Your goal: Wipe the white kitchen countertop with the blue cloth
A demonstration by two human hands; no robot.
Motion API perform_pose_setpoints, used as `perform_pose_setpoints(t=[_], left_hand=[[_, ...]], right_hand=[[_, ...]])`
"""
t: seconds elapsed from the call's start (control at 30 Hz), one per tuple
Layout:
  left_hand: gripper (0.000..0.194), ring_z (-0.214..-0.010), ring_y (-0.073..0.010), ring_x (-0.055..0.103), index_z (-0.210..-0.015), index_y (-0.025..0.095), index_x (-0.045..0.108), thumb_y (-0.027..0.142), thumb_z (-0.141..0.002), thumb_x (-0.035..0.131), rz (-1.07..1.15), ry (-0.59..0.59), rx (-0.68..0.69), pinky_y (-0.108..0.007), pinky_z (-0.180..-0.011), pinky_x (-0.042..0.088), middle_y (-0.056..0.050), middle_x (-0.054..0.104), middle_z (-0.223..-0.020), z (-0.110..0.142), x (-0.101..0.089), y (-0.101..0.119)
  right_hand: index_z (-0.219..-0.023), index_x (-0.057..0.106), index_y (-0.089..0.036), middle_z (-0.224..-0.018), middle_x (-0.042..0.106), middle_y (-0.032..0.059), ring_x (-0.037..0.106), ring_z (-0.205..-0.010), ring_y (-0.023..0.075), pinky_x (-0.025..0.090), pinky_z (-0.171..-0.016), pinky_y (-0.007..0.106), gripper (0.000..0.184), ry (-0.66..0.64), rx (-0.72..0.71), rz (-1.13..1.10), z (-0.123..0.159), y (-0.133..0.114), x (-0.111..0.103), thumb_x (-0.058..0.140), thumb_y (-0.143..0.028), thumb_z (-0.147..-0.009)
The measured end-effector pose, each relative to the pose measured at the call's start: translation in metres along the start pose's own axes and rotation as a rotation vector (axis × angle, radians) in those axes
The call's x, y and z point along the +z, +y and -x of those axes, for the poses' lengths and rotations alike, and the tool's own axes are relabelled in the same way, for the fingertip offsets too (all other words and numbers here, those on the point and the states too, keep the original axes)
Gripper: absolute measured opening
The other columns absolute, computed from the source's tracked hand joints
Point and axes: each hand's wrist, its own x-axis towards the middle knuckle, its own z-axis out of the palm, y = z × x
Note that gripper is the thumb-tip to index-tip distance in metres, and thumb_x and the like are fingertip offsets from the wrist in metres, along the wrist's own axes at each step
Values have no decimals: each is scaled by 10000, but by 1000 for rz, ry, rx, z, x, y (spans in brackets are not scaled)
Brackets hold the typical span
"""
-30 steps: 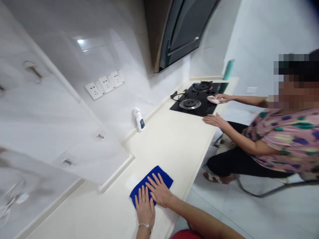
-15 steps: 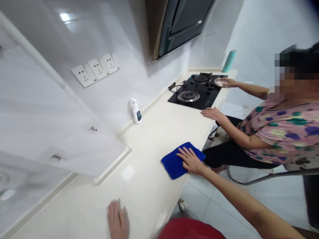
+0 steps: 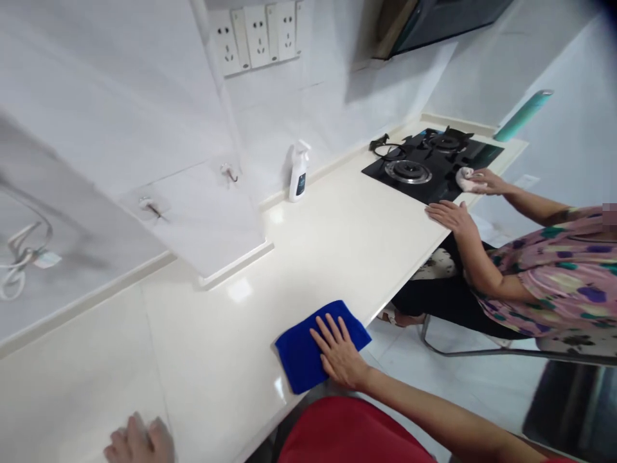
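A blue cloth (image 3: 303,350) lies flat on the cream countertop (image 3: 337,238) near its front edge. My right hand (image 3: 340,350) presses on the cloth with fingers stretched out and spread. My left hand (image 3: 137,440) rests on the countertop at the lower left, only its knuckles and fingers showing at the picture's edge, blurred.
A white spray bottle (image 3: 299,172) stands by the wall. A black gas hob (image 3: 431,164) sits at the far right, where another person rubs it with a pale cloth (image 3: 465,179) and rests a hand (image 3: 450,215) on the counter. A teal bottle (image 3: 523,116) stands beyond. Wall sockets (image 3: 258,29) above.
My right hand has slid the blue cloth along the counter's front edge. My left hand came off the cloth and rests far to the left. The other person's cloth moved nearer on the hob.
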Motion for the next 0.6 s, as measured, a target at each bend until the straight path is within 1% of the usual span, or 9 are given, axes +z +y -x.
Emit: perform_pose_setpoints(t=[0.07, 0.17, 0.23, 0.33, 0.4, 0.5, 0.57, 0.6], left_hand=[[774, -1408, -457, 320, -1435, 114, 407, 599, -866, 208, 21, -16, -11, -704, -1076, 304, -273, 390, -1503, 3, 2, -5], [777, -1448, -449, 253, -1437, 69, 394, 580, -886, 196, 74, -26, -34, -693, -1122, 243, -298, 309, -1545, 10, 0, -10], [754, -1472, -420, 224, -1448, 73, 380, 563, -900, 216, 113, -30, -50, -665, -1159, 199, -290, 266, -1573, 13, -4, -17], [718, -1501, -379, 169, -1468, 123, 361, 558, -912, 232, 126, -75, -99, -638, -1195, 121, -254, 229, -1604, 18, -13, -37], [722, -1509, -371, 142, -1475, 134, 351, 569, -915, 215, 113, -107, -142, -624, -1204, 101, -249, 215, -1610, 22, -19, -55], [724, -1511, -366, 135, -1473, 134, 353, 572, -919, 196, 82, -116, -193, -611, -1206, 120, -251, 219, -1609, 28, -29, -84], [709, -1511, -364, 135, -1471, 144, 360, 563, -921, 200, 59, -104, -216, -619, -1200, 137, -246, 236, -1605, 31, -34, -104], [703, -1512, -363, 134, -1471, 149, 361, 559, -922, 205, 48, -97, -230, -624, -1197, 143, -244, 241, -1604, 32, -36, -114]], right_hand=[[-1544, 246, -180, -1613, 80, 170, 76, -1459, 449, 73, -1137, 708, 784, -36, -84, -8, -8, -33, 4, 554, -325, -838], [-1544, 245, -184, -1614, 91, 172, 79, -1458, 452, 57, -1135, 713, 790, -78, -199, -22, -22, -78, 12, 566, -370, -846], [-1541, 255, -185, -1614, 90, 177, 67, -1459, 453, 49, -1134, 714, 773, -86, -265, -44, -35, -106, 16, 558, -397, -863], [-1541, 257, -178, -1613, 88, 183, 39, -1461, 451, 47, -1136, 712, 743, -90, -378, -99, -59, -148, 20, 524, -435, -896], [-1538, 267, -176, -1614, 97, 175, 30, -1463, 445, 51, -1139, 707, 724, -95, -439, -131, -78, -174, 21, 510, -434, -907], [-1525, 304, -174, -1613, 107, 166, 28, -1466, 438, 56, -1141, 703, 696, -94, -493, -168, -105, -203, 24, 513, -412, -906], [-1521, 314, -180, -1614, 113, 153, 43, -1470, 420, 64, -1150, 687, 683, -83, -524, -183, -118, -208, 26, 519, -382, -902], [-1521, 312, -190, -1615, 117, 141, 56, -1474, 405, 72, -1157, 673, 678, -77, -551, -189, -121, -205, 26, 521, -361, -900]])
